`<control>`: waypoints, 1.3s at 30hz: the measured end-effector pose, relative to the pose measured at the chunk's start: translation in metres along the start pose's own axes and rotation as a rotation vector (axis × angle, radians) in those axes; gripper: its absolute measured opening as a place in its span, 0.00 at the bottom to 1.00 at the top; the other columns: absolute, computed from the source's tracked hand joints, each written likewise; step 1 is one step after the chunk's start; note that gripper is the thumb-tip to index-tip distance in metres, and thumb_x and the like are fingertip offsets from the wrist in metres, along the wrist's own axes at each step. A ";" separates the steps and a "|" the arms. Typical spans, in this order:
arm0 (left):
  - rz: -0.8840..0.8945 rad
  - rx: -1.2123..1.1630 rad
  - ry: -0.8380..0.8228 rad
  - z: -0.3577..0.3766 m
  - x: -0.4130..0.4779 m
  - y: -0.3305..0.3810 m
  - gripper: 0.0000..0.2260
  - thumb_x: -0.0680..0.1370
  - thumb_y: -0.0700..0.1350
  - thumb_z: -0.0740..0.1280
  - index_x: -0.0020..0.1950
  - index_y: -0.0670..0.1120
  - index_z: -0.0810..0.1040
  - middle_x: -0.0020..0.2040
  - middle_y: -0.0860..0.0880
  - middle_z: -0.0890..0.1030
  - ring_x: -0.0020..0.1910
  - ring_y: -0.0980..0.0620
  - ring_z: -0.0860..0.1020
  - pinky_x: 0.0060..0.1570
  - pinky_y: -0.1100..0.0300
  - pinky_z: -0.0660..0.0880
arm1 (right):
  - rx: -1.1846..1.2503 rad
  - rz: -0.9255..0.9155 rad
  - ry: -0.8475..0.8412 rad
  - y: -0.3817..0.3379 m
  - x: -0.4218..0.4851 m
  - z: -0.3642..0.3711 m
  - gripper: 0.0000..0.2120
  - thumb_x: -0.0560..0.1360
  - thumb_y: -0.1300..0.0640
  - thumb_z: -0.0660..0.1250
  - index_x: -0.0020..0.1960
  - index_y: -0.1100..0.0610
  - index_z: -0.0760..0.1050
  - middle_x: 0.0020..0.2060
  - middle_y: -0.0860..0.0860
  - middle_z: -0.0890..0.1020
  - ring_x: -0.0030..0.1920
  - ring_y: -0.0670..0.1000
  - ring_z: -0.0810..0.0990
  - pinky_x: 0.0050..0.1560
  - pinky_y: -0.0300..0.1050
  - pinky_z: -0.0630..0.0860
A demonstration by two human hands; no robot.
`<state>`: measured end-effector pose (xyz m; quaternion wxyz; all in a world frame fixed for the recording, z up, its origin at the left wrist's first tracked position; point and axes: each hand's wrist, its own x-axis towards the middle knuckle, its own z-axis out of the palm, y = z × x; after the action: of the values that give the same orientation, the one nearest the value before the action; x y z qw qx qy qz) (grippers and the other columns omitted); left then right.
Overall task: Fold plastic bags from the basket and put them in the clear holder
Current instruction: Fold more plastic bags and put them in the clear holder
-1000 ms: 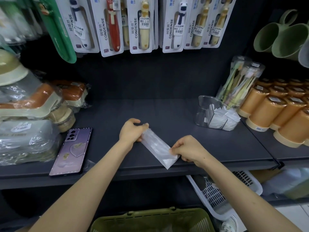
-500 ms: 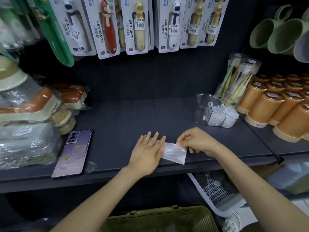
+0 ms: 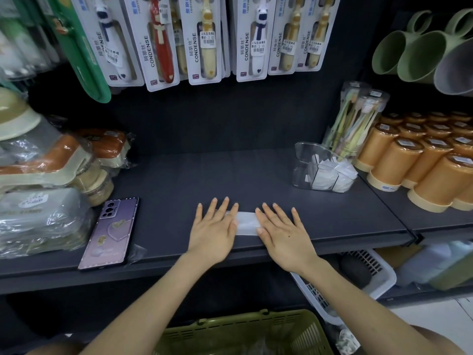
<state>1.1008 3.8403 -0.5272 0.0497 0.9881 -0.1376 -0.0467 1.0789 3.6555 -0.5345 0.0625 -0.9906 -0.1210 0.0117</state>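
Note:
A folded clear plastic bag (image 3: 246, 222) lies flat near the front edge of the dark shelf (image 3: 230, 172). My left hand (image 3: 213, 230) rests palm-down on its left end, fingers spread. On its right end my right hand (image 3: 284, 233) presses flat the same way. Only the bag's middle strip shows between the hands. The clear holder (image 3: 307, 165) stands at the back right of the shelf with several folded white bags inside. An olive green basket (image 3: 245, 331) sits below the shelf at the bottom of the view.
A purple phone (image 3: 110, 233) lies on the shelf's left, beside wrapped goods (image 3: 38, 219). Orange cups (image 3: 422, 162) and a tube of toothbrushes (image 3: 355, 119) crowd the right. Packaged toothbrushes (image 3: 204, 39) hang above. A white basket (image 3: 358, 278) sits lower right.
The bag went from being held stretched between both hands to lying folded on the shelf. Both hands have opened and now press flat on its two ends.

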 end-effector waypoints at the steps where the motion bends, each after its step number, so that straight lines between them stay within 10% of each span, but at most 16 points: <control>1: 0.017 0.014 -0.011 -0.001 0.000 -0.006 0.24 0.83 0.54 0.36 0.79 0.54 0.43 0.79 0.53 0.43 0.78 0.51 0.40 0.73 0.50 0.34 | -0.006 0.008 -0.019 -0.001 0.000 -0.002 0.52 0.61 0.34 0.11 0.79 0.49 0.43 0.78 0.46 0.47 0.78 0.48 0.41 0.72 0.52 0.32; 9: 0.030 0.005 -0.015 -0.001 -0.001 -0.012 0.22 0.84 0.52 0.41 0.79 0.54 0.43 0.79 0.56 0.43 0.78 0.51 0.38 0.74 0.46 0.33 | 0.026 0.156 -0.046 0.026 -0.021 -0.009 0.48 0.66 0.31 0.17 0.79 0.48 0.44 0.78 0.44 0.47 0.78 0.48 0.40 0.74 0.57 0.34; 12: 0.030 0.014 -0.020 -0.002 -0.002 -0.011 0.22 0.84 0.51 0.41 0.79 0.54 0.42 0.79 0.55 0.42 0.78 0.50 0.38 0.74 0.45 0.33 | 0.153 0.317 0.123 0.017 -0.020 -0.009 0.34 0.80 0.40 0.36 0.74 0.54 0.65 0.76 0.53 0.62 0.77 0.53 0.55 0.74 0.58 0.46; 14: 0.025 0.014 -0.016 -0.003 -0.002 -0.010 0.23 0.84 0.51 0.41 0.79 0.54 0.42 0.79 0.54 0.42 0.78 0.50 0.38 0.74 0.45 0.33 | 0.128 0.418 0.409 0.004 -0.017 -0.005 0.30 0.77 0.41 0.48 0.53 0.59 0.82 0.56 0.58 0.81 0.59 0.61 0.77 0.59 0.59 0.69; 17: 0.023 0.004 -0.019 -0.001 -0.003 -0.011 0.23 0.84 0.52 0.40 0.79 0.53 0.41 0.79 0.53 0.42 0.78 0.50 0.38 0.74 0.45 0.34 | 0.073 0.495 0.523 -0.014 -0.015 -0.002 0.17 0.68 0.44 0.65 0.35 0.57 0.81 0.35 0.56 0.79 0.38 0.61 0.78 0.42 0.51 0.72; 21: 0.006 -0.120 -0.024 -0.003 -0.002 -0.014 0.24 0.84 0.54 0.42 0.79 0.51 0.41 0.80 0.51 0.43 0.78 0.51 0.39 0.75 0.49 0.35 | 0.327 0.665 0.353 -0.019 -0.003 -0.014 0.07 0.73 0.51 0.68 0.43 0.50 0.83 0.46 0.50 0.81 0.51 0.57 0.76 0.52 0.48 0.67; 26: -0.145 -0.895 0.099 -0.029 -0.009 -0.017 0.22 0.83 0.52 0.57 0.77 0.52 0.59 0.76 0.56 0.59 0.78 0.54 0.50 0.75 0.57 0.45 | 0.810 0.518 0.384 -0.013 -0.003 -0.034 0.04 0.73 0.56 0.72 0.40 0.53 0.78 0.37 0.45 0.80 0.42 0.49 0.79 0.45 0.42 0.72; 32: 0.098 -1.059 -0.155 -0.059 0.003 -0.014 0.10 0.77 0.41 0.69 0.57 0.45 0.80 0.53 0.51 0.83 0.54 0.57 0.79 0.59 0.60 0.73 | 0.974 0.233 0.289 -0.009 0.000 -0.077 0.08 0.71 0.60 0.73 0.37 0.54 0.75 0.30 0.47 0.81 0.34 0.45 0.79 0.42 0.44 0.80; 39: 0.017 -1.319 -0.169 -0.067 -0.006 -0.006 0.04 0.73 0.32 0.69 0.43 0.40 0.78 0.39 0.47 0.81 0.39 0.53 0.79 0.38 0.63 0.74 | 1.248 0.147 0.190 -0.011 0.009 -0.114 0.07 0.74 0.66 0.70 0.48 0.58 0.74 0.35 0.54 0.82 0.34 0.48 0.78 0.33 0.40 0.77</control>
<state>1.1043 3.8534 -0.4609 0.6335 0.7424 -0.0914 -0.1978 1.0899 3.6541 -0.4203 0.6375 -0.7703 -0.0168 -0.0038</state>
